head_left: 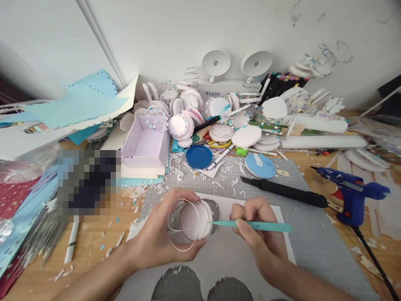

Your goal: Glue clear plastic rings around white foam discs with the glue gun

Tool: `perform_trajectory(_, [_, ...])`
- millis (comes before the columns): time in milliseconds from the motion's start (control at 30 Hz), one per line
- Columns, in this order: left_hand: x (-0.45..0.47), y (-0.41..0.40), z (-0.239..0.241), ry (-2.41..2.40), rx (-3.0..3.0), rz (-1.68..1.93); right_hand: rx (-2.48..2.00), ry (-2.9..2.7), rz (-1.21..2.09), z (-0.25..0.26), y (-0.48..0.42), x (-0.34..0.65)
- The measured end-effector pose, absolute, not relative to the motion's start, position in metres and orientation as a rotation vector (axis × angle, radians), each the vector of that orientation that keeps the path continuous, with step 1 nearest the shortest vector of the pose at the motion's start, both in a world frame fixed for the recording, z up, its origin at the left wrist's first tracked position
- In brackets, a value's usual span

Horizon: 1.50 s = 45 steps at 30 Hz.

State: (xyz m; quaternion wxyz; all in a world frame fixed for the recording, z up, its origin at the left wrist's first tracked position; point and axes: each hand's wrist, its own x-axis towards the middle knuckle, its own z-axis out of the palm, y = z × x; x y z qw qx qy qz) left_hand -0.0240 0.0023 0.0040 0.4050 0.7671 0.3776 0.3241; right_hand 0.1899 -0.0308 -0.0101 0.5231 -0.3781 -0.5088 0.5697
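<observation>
My left hand (153,236) curls its thumb and fingers around a white round disc piece (192,217) with a rough, layered rim. A thin pale wire (168,218) loops in a coil over this piece and over my left fingers. From the right, my right hand (261,236) pinches teal tweezers (272,226), whose pointed tip reaches the disc's right rim; whether it touches I cannot tell. Beneath both hands lies a white sheet (225,259) with round holes cut out, showing the grey cutting mat (326,251) through them.
Behind the hands are a blue lid (199,157), a light-blue disc (260,165) and a black utility knife (291,193). A blue glue gun (354,192) stands at right. Farther back are a lilac box (144,142) and several decorated white discs. Paper scraps litter the mat.
</observation>
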Motion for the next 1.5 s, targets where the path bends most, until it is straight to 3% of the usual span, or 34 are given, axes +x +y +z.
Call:
perform_trajectory(1300, [-0.022, 0.001, 0.006, 0.925, 1.91, 0.791, -0.819, -1.025, 1.557, -0.011, -0.036, 0.191])
perform_trajectory(1500, [-0.024, 0.005, 0.005, 0.981, 1.919, 0.784, -0.949, -0.815, 1.364, -0.005, -0.017, 0.194])
